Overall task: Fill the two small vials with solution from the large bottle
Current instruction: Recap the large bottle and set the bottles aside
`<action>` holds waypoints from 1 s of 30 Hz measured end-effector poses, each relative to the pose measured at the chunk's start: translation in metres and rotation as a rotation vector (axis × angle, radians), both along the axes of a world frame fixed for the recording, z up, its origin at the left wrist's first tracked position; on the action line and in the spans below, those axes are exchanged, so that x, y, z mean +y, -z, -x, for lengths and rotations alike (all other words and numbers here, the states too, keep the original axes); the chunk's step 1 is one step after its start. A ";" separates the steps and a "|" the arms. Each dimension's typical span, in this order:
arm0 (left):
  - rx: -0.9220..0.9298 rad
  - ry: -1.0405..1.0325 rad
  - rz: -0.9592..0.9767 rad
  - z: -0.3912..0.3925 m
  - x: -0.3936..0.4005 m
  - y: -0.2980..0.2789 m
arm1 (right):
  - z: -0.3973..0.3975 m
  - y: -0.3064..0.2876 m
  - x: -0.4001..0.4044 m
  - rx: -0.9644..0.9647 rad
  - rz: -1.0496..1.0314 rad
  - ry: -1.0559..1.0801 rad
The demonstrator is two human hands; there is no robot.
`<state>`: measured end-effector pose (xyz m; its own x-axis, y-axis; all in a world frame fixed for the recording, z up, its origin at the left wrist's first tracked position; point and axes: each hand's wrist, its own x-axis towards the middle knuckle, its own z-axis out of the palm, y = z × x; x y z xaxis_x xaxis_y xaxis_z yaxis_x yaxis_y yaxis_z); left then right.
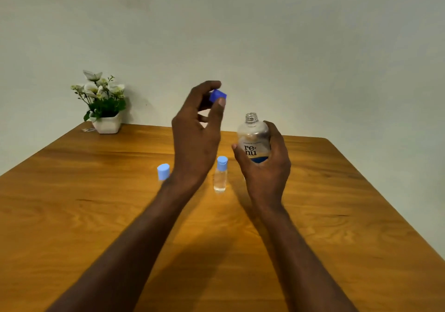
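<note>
The right hand [263,165] grips the uncapped Renu bottle [253,140] upright above the wooden table [337,203]. The left hand [196,131] pinches the dark blue cap [218,95], raised left of the bottle mouth. Both vials [220,178] [163,171] stand capped at table centre, one partly hidden behind the left wrist; filling apparently has not begun. The potted flowers [103,102] stand far left, well apart; open surface surrounds the vials.

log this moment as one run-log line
left hand: holds cap | right hand: grips bottle, open, upright | vials: capped, on table | pour: not started
</note>
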<state>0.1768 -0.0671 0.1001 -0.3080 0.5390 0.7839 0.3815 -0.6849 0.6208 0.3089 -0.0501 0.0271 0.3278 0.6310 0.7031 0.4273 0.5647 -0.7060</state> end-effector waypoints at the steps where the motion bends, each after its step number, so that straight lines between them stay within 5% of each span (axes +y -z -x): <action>1: -0.014 0.020 0.007 -0.007 0.004 0.001 | -0.001 0.000 0.000 -0.011 -0.001 0.010; 8: -0.202 0.138 0.032 -0.025 0.012 0.018 | -0.003 0.003 0.000 -0.117 -0.016 0.070; 30: -0.058 0.177 0.123 -0.012 0.003 0.032 | -0.001 0.006 -0.002 -0.288 0.003 0.057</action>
<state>0.1889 -0.0641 0.0682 -0.2426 0.6790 0.6929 0.2238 -0.6558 0.7210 0.3096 -0.0520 0.0208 0.1503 0.6191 0.7708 0.6415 0.5321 -0.5525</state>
